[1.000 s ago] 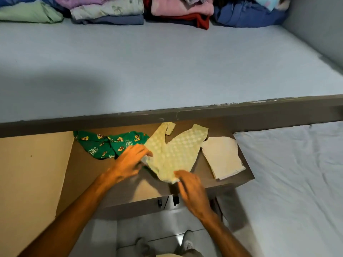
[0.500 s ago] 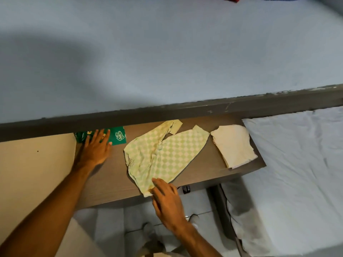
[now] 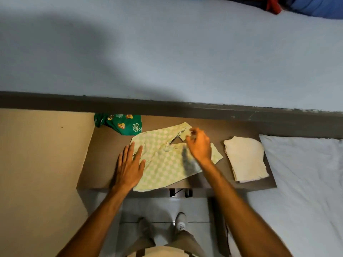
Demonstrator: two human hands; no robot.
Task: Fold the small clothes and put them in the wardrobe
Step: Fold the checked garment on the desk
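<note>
A small pale green checked garment [image 3: 163,164] lies spread on a brown table [image 3: 104,154]. My left hand [image 3: 130,167] rests flat, fingers spread, on the garment's left edge. My right hand [image 3: 199,145] is over its upper right part, fingers curled at the fabric of a sleeve or leg end; the hand is blurred, so the grip is unclear. A green printed garment [image 3: 120,124] lies crumpled at the table's back left. A folded cream garment [image 3: 245,158] sits at the table's right end.
A bed with a light blue sheet [image 3: 167,52] runs behind the table, with piled clothes [image 3: 297,6] at its far right. A white mattress [image 3: 306,182] adjoins the table on the right. A beige panel [image 3: 40,164] stands left. My feet are on the floor below.
My left hand left the green printed garment and now lies flat on the checked garment's left edge. My right hand moved from its near corner up to its far right part.
</note>
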